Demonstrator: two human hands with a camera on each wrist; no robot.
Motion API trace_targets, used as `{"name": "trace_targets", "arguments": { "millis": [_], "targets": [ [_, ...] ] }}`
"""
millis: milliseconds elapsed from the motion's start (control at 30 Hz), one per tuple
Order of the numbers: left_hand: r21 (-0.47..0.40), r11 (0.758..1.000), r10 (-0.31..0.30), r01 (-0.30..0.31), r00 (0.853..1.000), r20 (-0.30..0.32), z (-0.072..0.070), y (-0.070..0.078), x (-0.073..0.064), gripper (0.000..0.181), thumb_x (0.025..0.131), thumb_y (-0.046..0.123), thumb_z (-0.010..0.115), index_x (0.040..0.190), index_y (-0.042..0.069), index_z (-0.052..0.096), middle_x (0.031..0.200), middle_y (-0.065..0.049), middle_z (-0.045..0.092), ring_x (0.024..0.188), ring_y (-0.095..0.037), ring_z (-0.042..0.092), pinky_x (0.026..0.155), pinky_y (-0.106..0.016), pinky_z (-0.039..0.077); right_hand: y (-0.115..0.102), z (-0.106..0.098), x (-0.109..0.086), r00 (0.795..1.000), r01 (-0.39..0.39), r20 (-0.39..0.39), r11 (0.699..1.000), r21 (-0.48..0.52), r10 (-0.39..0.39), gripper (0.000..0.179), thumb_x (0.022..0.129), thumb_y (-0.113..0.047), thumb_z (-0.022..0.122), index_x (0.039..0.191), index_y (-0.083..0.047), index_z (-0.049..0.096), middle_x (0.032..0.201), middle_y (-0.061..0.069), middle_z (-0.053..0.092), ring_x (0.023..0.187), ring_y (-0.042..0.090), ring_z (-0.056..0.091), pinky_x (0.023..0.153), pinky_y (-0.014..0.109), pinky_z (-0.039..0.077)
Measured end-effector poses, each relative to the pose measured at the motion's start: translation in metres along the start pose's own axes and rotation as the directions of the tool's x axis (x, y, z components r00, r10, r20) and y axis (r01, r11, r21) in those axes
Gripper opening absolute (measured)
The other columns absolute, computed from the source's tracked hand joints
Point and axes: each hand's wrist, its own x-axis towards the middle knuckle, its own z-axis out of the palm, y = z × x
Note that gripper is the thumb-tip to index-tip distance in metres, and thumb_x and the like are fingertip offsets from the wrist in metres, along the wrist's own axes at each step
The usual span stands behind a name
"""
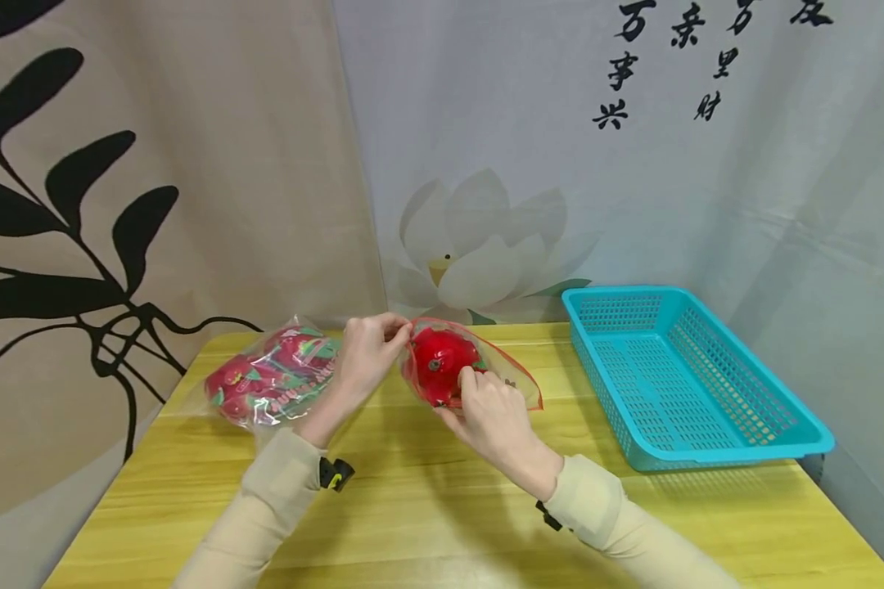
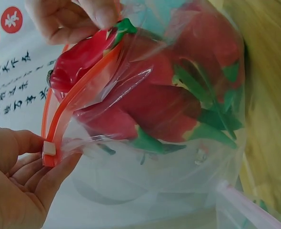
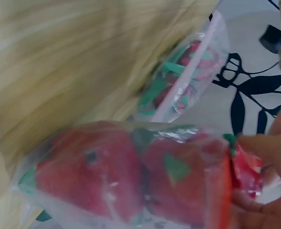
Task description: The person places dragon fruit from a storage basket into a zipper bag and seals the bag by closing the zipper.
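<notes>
My left hand [image 1: 368, 352] pinches one corner of a clear zip bag [image 2: 174, 167], at the white slider [image 2: 49, 148] on its orange zip strip. Several red dragon fruits [image 2: 150, 107] with green leaf tips lie inside the bag. Another glossy red dragon fruit [image 2: 81, 62] is in the bag's open mouth, partly past the orange edge. My right hand [image 1: 493, 409] grips this fruit near its green tip, thumb and fingers around it. In the right wrist view the fingers [image 3: 264, 152] partly cover the fruit.
A second clear bag [image 1: 276, 376], printed and filled with red and green fruits, lies on the wooden table [image 1: 383, 507] left of my left hand. A blue plastic basket [image 1: 707, 454] stands on the right. Behind the table hangs a printed curtain [image 1: 486, 123].
</notes>
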Motion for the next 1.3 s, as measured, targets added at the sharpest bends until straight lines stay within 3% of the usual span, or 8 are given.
{"name": "trace_targets", "arguments": {
  "millis": [200,400,733,933,1000,1100,1200,1300],
  "targets": [
    [-0.004,1.0,-0.006,0.006,1.0,0.011,0.0,0.002,-0.002,0.016,0.09,0.007,0.061,0.087,-0.004,0.073,0.083,-0.017,0.074,0.076,-0.025,0.072,0.061,-0.031,0.056,-0.003,0.01,-0.003,0.999,0.04,-0.023,0.997,-0.064,-0.041,0.049,0.063,-0.052,0.082,0.061,-0.014,0.053,0.05,-0.002,0.053,0.046,0.013,0.051,0.036,0.02,0.036],
    [-0.006,1.0,-0.001,0.001,1.0,0.009,0.0,0.002,-0.002,0.016,0.09,0.008,0.062,0.088,-0.004,0.073,0.084,-0.017,0.074,0.076,-0.024,0.073,0.061,-0.032,0.058,-0.002,0.013,-0.003,0.996,0.073,-0.053,0.994,-0.08,-0.077,0.043,0.067,-0.04,0.082,0.051,-0.014,0.051,0.046,-0.002,0.052,0.042,0.011,0.046,0.036,0.018,0.033],
    [0.002,1.0,0.023,-0.023,1.0,0.001,0.001,0.004,0.001,0.017,0.09,0.007,0.061,0.088,-0.005,0.073,0.085,-0.018,0.074,0.075,-0.025,0.073,0.059,-0.03,0.057,0.003,0.008,0.0,0.998,-0.008,0.058,0.997,0.079,0.004,0.041,0.076,-0.031,0.079,0.05,-0.015,0.051,0.042,-0.003,0.046,0.037,0.01,0.038,0.037,0.016,0.017],
    [0.004,1.0,0.015,-0.015,1.0,-0.014,0.001,0.004,0.003,0.017,0.091,0.008,0.061,0.088,-0.004,0.073,0.083,-0.017,0.074,0.07,-0.022,0.071,0.055,-0.022,0.049,0.015,0.002,0.008,0.981,-0.074,0.192,0.975,0.209,0.034,0.032,0.074,-0.039,0.079,0.058,-0.019,0.059,0.047,-0.008,0.05,0.044,0.006,0.039,0.04,0.015,0.028],
    [0.007,1.0,0.008,-0.008,1.0,-0.012,0.002,0.004,0.003,0.017,0.09,0.009,0.062,0.088,-0.004,0.073,0.083,-0.017,0.074,0.069,-0.021,0.07,0.053,-0.019,0.046,0.021,-0.004,0.007,0.977,-0.033,0.214,0.969,0.244,-0.02,0.027,0.077,-0.037,0.076,0.064,-0.019,0.062,0.053,-0.008,0.054,0.049,0.005,0.043,0.044,0.016,0.036],
    [-0.001,1.0,-0.008,0.008,1.0,-0.004,0.002,0.004,0.003,0.018,0.091,0.01,0.061,0.088,-0.003,0.073,0.083,-0.016,0.074,0.065,-0.019,0.068,0.05,-0.016,0.041,0.035,-0.012,-0.001,0.966,0.12,0.193,0.958,0.262,-0.174,0.025,0.078,-0.039,0.076,0.073,-0.017,0.065,0.068,-0.005,0.062,0.064,0.008,0.052,0.054,0.019,0.046],
    [-0.007,1.0,-0.012,0.012,1.0,0.001,0.003,0.003,0.002,0.019,0.092,0.011,0.06,0.088,-0.003,0.073,0.084,-0.016,0.074,0.064,-0.017,0.066,0.049,-0.015,0.04,0.054,-0.019,-0.018,0.942,0.291,0.117,0.94,0.18,-0.314,0.033,0.068,-0.042,0.082,0.081,-0.015,0.067,0.089,0.001,0.065,0.084,0.017,0.057,0.066,0.027,0.053],
    [-0.007,1.0,-0.015,0.015,1.0,0.003,0.002,0.002,0.002,0.019,0.092,0.012,0.06,0.089,-0.002,0.073,0.084,-0.015,0.075,0.063,-0.017,0.065,0.05,-0.015,0.039,0.074,-0.019,-0.035,0.937,0.342,0.044,0.937,0.075,-0.346,0.035,0.062,-0.034,0.088,0.083,-0.014,0.069,0.112,0.011,0.062,0.104,0.029,0.055,0.076,0.037,0.056]
  ]
}}
